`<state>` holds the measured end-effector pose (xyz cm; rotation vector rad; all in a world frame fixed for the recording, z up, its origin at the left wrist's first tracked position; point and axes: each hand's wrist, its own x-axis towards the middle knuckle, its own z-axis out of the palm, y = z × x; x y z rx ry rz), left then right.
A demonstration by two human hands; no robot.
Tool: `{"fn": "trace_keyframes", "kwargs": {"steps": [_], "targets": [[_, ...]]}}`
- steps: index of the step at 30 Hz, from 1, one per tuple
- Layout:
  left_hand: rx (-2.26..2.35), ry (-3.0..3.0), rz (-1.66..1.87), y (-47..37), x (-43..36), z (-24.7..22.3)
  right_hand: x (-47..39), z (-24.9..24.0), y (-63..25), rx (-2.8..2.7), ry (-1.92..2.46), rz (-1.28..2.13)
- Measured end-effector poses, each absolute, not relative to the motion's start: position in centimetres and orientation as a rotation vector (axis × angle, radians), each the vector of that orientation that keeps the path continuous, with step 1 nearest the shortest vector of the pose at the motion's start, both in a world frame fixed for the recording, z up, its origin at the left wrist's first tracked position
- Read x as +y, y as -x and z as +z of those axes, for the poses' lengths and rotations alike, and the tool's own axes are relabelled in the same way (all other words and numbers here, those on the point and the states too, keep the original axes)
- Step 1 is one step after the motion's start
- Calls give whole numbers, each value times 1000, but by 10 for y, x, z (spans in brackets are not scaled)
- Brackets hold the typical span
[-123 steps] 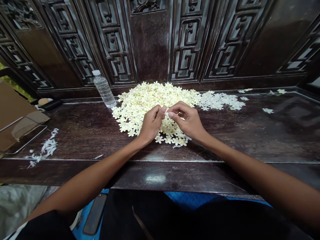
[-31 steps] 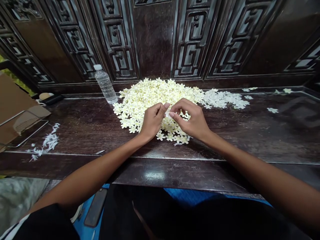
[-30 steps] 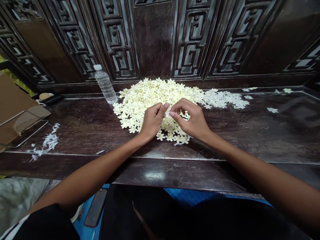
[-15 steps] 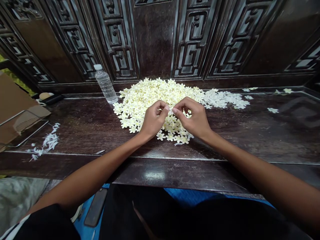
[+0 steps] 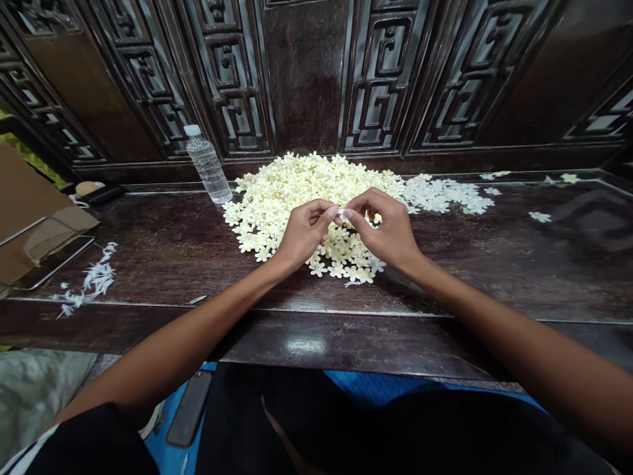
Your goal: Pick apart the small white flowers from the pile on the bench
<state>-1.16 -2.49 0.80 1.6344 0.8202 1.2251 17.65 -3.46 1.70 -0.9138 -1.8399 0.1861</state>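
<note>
My left hand and my right hand meet fingertip to fingertip, thumbs and forefingers pinched together. Between them is a small white flower piece, mostly covered by the fingertips; its exact shape is too small to make out. Both hands hover over the front of a broad heap of pale yellow-white flowers lying on the dark wooden bench. To the right of the heap, a flatter patch of whiter flowers spreads along the back.
A clear water bottle stands left of the heap. Further left are a pile of thin white strips, a wire frame and a cardboard box. A carved wooden panel rises behind. Below lies a phone on blue material.
The hands stay pinched together in nearly the same place. My left fingers have curled closer in, and my right hand has shifted very slightly.
</note>
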Motion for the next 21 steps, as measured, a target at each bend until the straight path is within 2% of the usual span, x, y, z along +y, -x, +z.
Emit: {"fn": "trace_keyframes", "kwargs": {"steps": [21], "targets": [[736,-1511,1152,12,-26,7,-32,16,-177,-1893,864,270]]}}
